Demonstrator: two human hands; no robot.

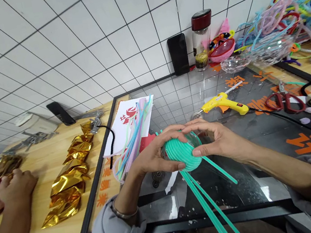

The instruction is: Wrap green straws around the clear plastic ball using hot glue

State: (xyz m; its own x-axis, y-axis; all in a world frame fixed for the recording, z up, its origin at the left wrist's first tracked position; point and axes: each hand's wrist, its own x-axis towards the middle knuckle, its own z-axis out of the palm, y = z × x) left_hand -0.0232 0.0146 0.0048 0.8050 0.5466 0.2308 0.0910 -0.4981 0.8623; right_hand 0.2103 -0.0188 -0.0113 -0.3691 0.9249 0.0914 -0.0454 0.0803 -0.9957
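A rounded bundle of green fuzzy stems [183, 154] is held between both hands above the dark glass panel. The stems lie side by side in curved rows, and several loose ends hang down toward the front edge. My left hand [161, 153] is wrapped round the bundle's left side, thumb below and fingers on top. My right hand [211, 137] grips the upper right side, its thumb pressed on the rows. Something clear and shiny shows behind the stems, partly hidden by the fingers.
A yellow glue gun [223, 103] and red-handled scissors [285, 100] lie to the right. Pastel stems [136, 129] rest on white paper at left. Behind stand a phone [179, 55] and a glass bottle [202, 43]. Another person's hands [12, 188] are far left, near gold foil [68, 183].
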